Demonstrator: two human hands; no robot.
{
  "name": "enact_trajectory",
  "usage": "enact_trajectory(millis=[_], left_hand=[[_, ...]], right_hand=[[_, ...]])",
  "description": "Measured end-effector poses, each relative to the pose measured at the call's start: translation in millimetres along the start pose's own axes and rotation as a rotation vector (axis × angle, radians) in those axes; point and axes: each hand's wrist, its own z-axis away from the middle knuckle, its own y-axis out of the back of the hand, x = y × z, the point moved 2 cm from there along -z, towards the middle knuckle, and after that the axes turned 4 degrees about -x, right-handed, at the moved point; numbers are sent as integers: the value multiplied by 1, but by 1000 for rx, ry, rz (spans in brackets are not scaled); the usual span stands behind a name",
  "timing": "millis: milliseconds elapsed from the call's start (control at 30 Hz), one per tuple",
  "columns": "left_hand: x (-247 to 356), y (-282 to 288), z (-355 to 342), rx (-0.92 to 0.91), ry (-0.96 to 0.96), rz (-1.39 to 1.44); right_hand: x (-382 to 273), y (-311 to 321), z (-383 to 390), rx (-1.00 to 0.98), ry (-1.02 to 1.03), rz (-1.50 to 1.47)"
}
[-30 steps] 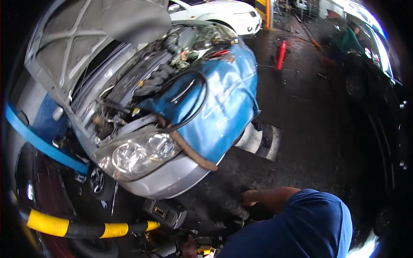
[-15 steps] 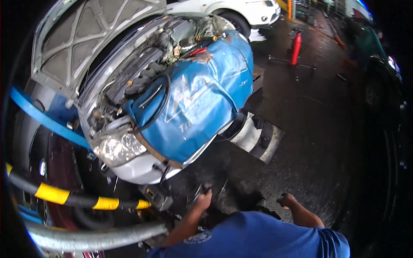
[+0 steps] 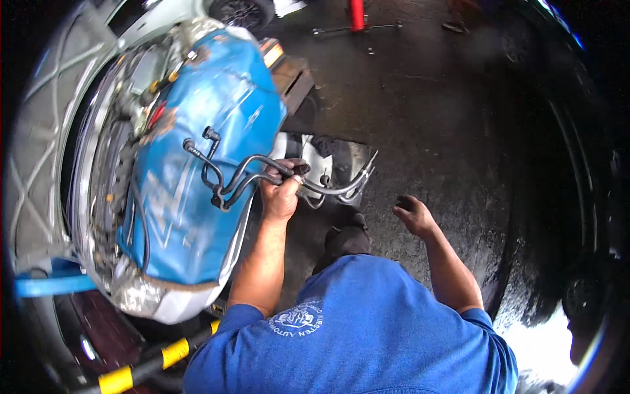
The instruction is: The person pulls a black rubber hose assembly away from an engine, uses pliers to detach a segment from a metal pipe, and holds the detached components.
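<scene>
My left hand point(image 3: 283, 194) is closed around a bundle of bent dark hoses point(image 3: 252, 176) with joined tubes and small end connectors. The connector end reaches left over the blue fender cover point(image 3: 216, 85); the other end points right above the floor. My right hand point(image 3: 413, 217) hangs to the right, apart from the hoses, its fingers curled. Whether anything is inside them is hidden. The fender cover drapes the side of a silver car point(image 3: 172, 305) with its hood point(image 3: 46, 131) raised.
Yellow-and-black striped bar point(image 3: 144, 368) at lower left, near a blue lift arm point(image 3: 56, 285). A pale panel point(image 3: 354, 157) lies on the floor beside the car. Farther off stands a red stand point(image 3: 357, 14); a dark vehicle point(image 3: 581, 289) is at right.
The view has swung, so the silver car sits farther left. My left hand has come up with the hoses, which now show plainly. My right hand is still curled.
</scene>
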Motion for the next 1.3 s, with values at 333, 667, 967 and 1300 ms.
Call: enact_trajectory(millis=[333, 667, 967, 1300], left_hand=[[-31, -79, -165, -62, 105, 258], [-61, -131, -289, -43, 132, 412], [-107, -192, -387, 187, 170, 377], [-125, -214, -430, 228, 255, 328]], right_hand=[[-78, 101, -96, 26, 125, -600], [-102, 214, -204, 32, 358, -966], [-139, 337, -252, -121, 339, -1146], [-146, 373, -278, -128, 384, -1207]])
